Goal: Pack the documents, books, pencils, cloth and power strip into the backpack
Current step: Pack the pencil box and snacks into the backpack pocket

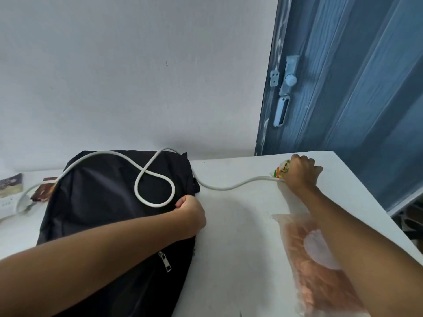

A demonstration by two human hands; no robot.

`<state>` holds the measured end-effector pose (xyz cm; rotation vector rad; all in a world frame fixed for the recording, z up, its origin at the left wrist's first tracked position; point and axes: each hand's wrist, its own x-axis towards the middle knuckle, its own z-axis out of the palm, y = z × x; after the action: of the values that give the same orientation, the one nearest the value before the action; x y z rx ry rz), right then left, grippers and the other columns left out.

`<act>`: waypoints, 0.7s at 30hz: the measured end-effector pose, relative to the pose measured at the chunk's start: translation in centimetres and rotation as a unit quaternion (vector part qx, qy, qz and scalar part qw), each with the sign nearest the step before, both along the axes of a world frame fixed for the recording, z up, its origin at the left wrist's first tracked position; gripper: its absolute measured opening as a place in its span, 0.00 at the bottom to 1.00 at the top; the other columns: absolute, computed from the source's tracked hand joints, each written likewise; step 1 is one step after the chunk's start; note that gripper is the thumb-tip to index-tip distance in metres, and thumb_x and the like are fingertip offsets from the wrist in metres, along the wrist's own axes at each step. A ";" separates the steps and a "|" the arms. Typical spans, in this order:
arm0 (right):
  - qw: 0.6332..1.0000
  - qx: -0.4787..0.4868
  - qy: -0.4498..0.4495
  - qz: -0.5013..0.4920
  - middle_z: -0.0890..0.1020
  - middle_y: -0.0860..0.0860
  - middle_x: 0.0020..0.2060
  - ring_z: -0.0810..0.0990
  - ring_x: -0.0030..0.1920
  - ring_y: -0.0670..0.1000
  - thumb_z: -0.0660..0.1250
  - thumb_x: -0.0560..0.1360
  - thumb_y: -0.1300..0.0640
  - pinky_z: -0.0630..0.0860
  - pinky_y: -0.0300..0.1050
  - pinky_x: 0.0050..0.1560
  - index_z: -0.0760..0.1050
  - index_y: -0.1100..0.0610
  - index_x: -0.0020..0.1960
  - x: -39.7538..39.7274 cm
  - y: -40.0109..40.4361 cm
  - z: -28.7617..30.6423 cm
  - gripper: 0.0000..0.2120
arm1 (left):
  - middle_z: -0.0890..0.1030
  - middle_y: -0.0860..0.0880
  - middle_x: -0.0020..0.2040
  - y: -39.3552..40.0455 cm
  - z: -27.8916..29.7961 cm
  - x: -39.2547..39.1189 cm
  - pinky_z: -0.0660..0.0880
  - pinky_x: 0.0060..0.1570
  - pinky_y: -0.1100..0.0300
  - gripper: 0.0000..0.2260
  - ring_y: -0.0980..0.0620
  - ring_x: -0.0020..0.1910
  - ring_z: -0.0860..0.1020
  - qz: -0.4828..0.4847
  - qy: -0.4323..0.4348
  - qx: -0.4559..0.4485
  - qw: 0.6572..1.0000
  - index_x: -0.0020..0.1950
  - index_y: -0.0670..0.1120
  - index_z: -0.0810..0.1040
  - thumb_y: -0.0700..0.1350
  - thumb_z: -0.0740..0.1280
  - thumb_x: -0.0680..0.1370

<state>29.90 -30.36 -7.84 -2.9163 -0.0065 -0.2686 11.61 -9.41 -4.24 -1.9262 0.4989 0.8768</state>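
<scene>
While the left hand (pixel 191 212) grips the black backpack (pixel 119 202) by its edge, the right hand (pixel 299 173) closes on the plug end of the power strip cable (pixel 153 179), which loops across the bag. Power strip body (pixel 6 205): far left on the table (pixel 240 225). Advised: coil the cable first, keep the bag pinned, then lift strip and coil together.

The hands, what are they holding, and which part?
The right hand grips the plug end of the white cord, over a small colourful packet. The left hand pinches the black backpack fabric near its right edge.
</scene>
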 end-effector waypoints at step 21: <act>0.841 0.480 -0.164 0.190 0.77 0.50 0.48 0.75 0.43 0.46 0.66 0.74 0.65 0.69 0.25 0.42 0.71 0.61 0.61 -16.6 16.2 8.6 0.16 | 0.68 0.54 0.49 11.7 5.4 -9.2 0.69 0.47 0.56 0.19 0.52 0.49 0.66 0.050 -0.209 -0.509 0.833 0.54 0.52 0.72 0.44 0.71 0.65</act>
<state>13.27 -14.17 0.77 -1.7895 -0.3818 -0.5138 2.40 2.26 1.13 -3.0387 0.6692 0.1663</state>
